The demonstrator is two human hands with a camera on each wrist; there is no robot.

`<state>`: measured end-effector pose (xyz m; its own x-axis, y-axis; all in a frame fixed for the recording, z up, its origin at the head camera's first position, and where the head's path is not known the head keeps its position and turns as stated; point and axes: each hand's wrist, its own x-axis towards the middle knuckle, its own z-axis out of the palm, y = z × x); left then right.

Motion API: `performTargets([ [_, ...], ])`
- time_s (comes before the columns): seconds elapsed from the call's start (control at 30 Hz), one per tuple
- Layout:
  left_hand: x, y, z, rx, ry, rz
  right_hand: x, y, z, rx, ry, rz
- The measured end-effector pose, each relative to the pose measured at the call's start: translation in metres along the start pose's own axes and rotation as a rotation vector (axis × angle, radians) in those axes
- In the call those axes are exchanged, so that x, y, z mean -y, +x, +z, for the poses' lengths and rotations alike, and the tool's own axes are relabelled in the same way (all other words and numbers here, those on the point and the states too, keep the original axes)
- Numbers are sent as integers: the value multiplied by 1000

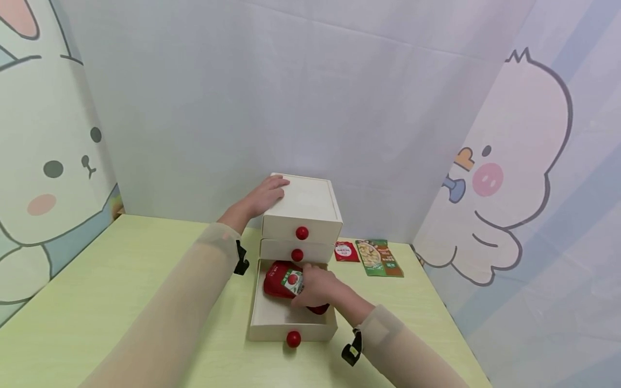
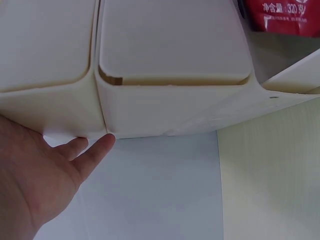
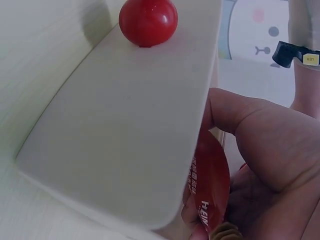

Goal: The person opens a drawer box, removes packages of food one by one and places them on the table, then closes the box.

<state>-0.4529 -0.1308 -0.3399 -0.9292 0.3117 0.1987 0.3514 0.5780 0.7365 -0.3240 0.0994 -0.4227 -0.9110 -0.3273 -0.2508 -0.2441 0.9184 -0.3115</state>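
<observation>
A small white cabinet [image 1: 305, 196] has three stacked drawers with red ball knobs. Its bottom drawer [image 1: 271, 331] is pulled out toward me. Inside it lies a red ketchup pouch [image 1: 278, 280] with a tomato picture on its label. My right hand [image 1: 317, 285] reaches into this drawer and grips the pouch. The right wrist view shows thumb and fingers curled round the pouch [image 3: 212, 175], just behind the drawer front [image 3: 120, 125]. My left hand [image 1: 264, 196] rests on the cabinet's top left edge, fingers extended; in the left wrist view the hand [image 2: 45, 175] lies along the cabinet's side.
To the right of the cabinet, a small red packet [image 1: 346, 251] and a green-and-brown food packet [image 1: 379, 258] lie on the pale yellow-green table [image 1: 412, 328]. Behind stands a pale curtain [image 1: 310, 108], with cartoon-printed panels on both sides.
</observation>
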Motion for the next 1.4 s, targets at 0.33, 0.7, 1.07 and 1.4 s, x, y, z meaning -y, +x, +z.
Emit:
performTargets([
  [0.33, -3, -2, -1, 1, 5, -5, -13, -17, -11, -9, 52, -55],
  [0.7, -4, -3, -2, 5, 7, -10, -30, -37, -19, 9, 113, -91],
  [1.07, -1, -2, 0, 10, 21, -14, -63, -59, -27, 1, 147, -176],
  [1.4, 0, -1, 0, 9, 21, -8, -94, -79, -32, -42, 183, -117],
])
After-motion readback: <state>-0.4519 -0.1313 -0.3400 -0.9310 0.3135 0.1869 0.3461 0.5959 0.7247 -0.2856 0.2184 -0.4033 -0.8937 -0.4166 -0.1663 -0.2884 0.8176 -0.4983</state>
